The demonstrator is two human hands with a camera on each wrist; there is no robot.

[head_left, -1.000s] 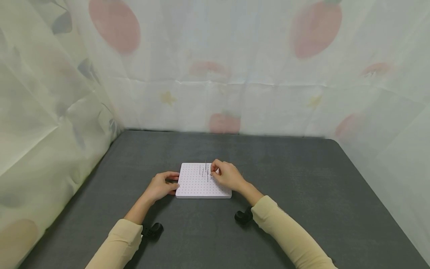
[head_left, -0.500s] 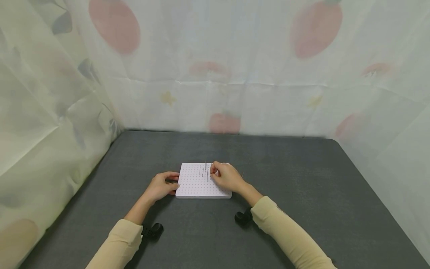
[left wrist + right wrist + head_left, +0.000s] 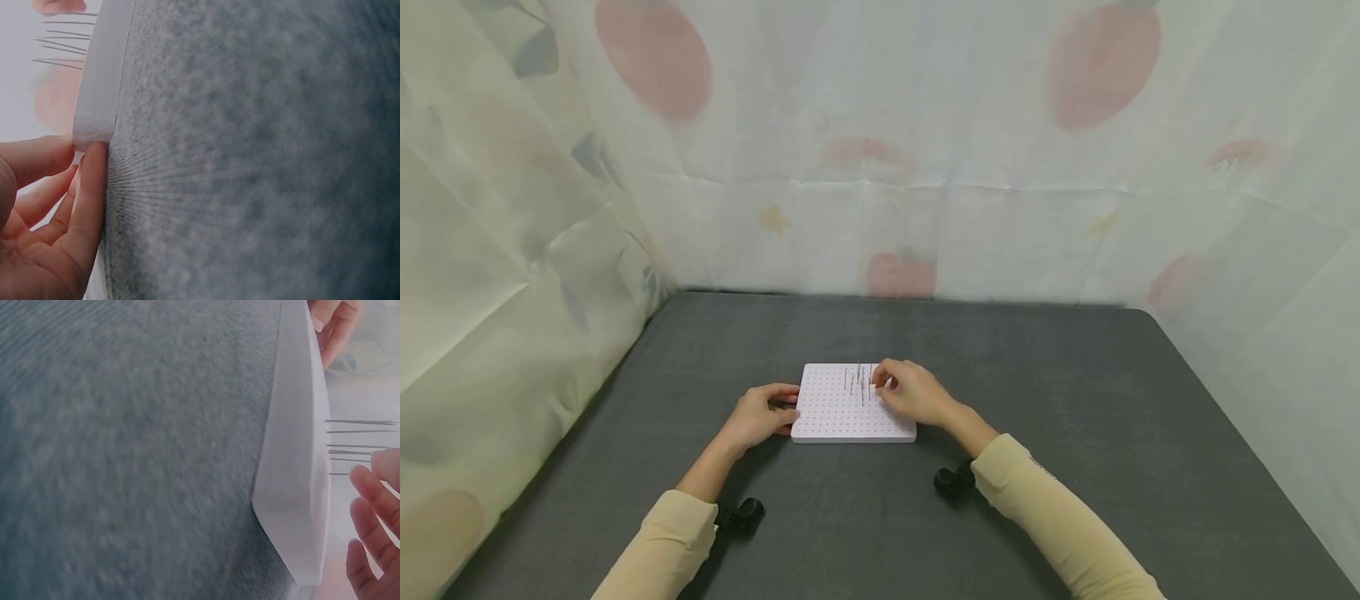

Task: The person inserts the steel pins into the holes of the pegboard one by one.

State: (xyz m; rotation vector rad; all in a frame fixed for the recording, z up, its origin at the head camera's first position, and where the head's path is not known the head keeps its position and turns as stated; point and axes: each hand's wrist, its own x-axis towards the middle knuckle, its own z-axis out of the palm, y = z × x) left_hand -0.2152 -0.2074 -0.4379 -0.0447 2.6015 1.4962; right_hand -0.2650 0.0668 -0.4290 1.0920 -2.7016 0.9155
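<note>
A white pegboard (image 3: 831,423) with a grid of small holes lies on the dark table. Several thin metal pins (image 3: 862,393) stand upright in it, towards the back and right of its middle. My left hand (image 3: 756,418) grips the board's left edge; in the left wrist view, the thumb (image 3: 44,156) lies at the top edge and a finger (image 3: 94,169) against the side. My right hand (image 3: 914,394) hovers over the board's right part, fingers loosely bent beside the rightmost pin. In the right wrist view the fingertips (image 3: 362,478) are close to the pins' upper ends.
The dark grey table (image 3: 1037,375) stretches around the board. A pale curtain (image 3: 985,233) with strawberry prints hangs behind it, and another patterned curtain (image 3: 512,292) at left. Black wrist devices (image 3: 955,482) protrude near both sleeves.
My right hand has shifted slightly to the right, and the rightmost pin, earlier mostly covered by the fingers, now shows standing in the board. My left hand and the board stay in place.
</note>
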